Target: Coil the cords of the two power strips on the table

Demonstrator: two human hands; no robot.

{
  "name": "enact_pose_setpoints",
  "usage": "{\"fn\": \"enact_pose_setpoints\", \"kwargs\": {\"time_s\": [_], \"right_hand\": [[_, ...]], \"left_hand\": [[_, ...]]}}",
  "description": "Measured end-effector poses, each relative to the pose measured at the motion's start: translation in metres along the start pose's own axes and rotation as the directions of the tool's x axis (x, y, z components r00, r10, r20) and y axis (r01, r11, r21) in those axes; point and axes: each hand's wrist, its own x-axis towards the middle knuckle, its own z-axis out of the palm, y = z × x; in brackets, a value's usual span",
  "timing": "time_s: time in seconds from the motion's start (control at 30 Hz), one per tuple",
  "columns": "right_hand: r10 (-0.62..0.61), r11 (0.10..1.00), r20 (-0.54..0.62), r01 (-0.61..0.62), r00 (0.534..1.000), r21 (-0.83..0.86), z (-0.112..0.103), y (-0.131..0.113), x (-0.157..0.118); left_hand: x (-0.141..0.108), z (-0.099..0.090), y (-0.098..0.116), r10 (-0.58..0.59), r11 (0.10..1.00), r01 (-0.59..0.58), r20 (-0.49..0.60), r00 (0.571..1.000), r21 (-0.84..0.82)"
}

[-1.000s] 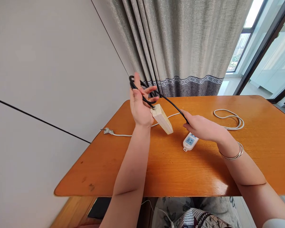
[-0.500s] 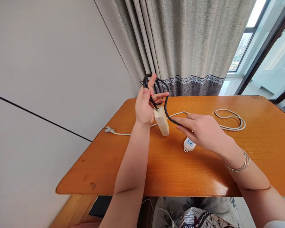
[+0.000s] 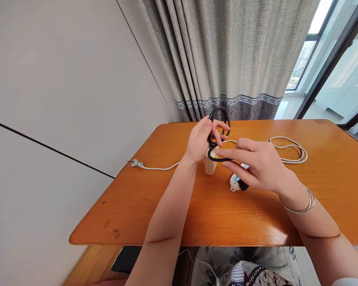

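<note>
My left hand (image 3: 198, 141) is wrapped round loops of a black cable (image 3: 219, 110) above the table. Below that hand a cream-coloured oblong block (image 3: 211, 166), which looks like a power strip, hangs upright where the cable enters it. My right hand (image 3: 259, 165) pinches a stretch of the same cable between thumb and fingers, to the right of the block. A black plug (image 3: 242, 185) shows under the right hand. Behind it lies a white power strip (image 3: 234, 182), partly hidden by that hand.
A white cord with a plug (image 3: 136, 163) stretches along the left of the wooden table (image 3: 131, 214). More white cord (image 3: 300, 161) is looped at the right. A grey wall (image 3: 53, 99) borders the left side, and a curtain (image 3: 241, 51) hangs behind the table.
My left hand has moved right and down with the cable loops and cream block, closer to my right hand. The slack between the hands has shortened, and the black plug now shows.
</note>
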Motion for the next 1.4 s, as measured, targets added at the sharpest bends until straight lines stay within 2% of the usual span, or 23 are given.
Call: {"fn": "enact_pose_setpoints", "kwargs": {"time_s": [0.13,0.27,0.37,0.53,0.73,0.87,1.03,1.13,1.2,1.27,1.33,1.4], "right_hand": [[0.070,0.995,-0.183,-0.057,0.981,0.075,0.006,0.013,0.002],[0.176,0.982,-0.326,-0.143,0.929,0.121,0.010,0.028,0.004],[0.198,0.977,-0.376,-0.152,0.905,0.148,0.012,0.038,0.006],[0.158,0.987,-0.446,-0.125,0.881,0.103,0.016,0.046,0.010],[0.227,0.973,-0.343,-0.229,0.911,0.036,0.018,0.053,0.012],[0.256,0.966,-0.271,-0.233,0.928,0.116,0.019,0.056,0.012],[0.291,0.934,-0.237,-0.222,0.927,0.281,0.019,0.061,0.015],[0.331,0.849,-0.169,-0.215,0.928,0.482,0.024,0.069,0.017],[0.341,0.729,-0.071,-0.217,0.937,0.649,0.028,0.073,0.017],[0.347,0.640,-0.002,-0.235,0.938,0.732,0.030,0.073,0.017],[0.367,0.667,-0.016,-0.251,0.930,0.701,0.030,0.069,0.015],[0.372,0.768,-0.065,-0.267,0.926,0.583,0.026,0.063,0.014]], "left_hand": [[-0.008,0.008,-0.006,-0.033,0.999,0.032,0.179,0.983,0.014],[-0.015,0.012,-0.015,-0.124,0.992,0.126,0.417,0.901,0.023],[-0.017,0.015,-0.018,-0.172,0.979,0.202,0.503,0.847,-0.004],[-0.013,0.018,-0.016,-0.220,0.961,0.273,0.491,0.843,-0.038],[-0.011,0.018,-0.015,-0.257,0.943,0.324,0.457,0.852,-0.074],[-0.011,0.017,-0.015,-0.272,0.942,0.331,0.448,0.852,-0.058],[-0.011,0.019,-0.014,-0.297,0.939,0.342,0.410,0.862,-0.038],[-0.011,0.020,-0.012,-0.300,0.935,0.349,0.394,0.869,-0.059],[-0.011,0.020,-0.010,-0.311,0.929,0.363,0.373,0.874,-0.076],[-0.010,0.019,-0.008,-0.326,0.923,0.376,0.354,0.877,-0.081],[-0.009,0.018,-0.007,-0.336,0.922,0.381,0.341,0.878,-0.070],[-0.010,0.018,-0.005,-0.340,0.925,0.375,0.327,0.882,-0.051]]}}
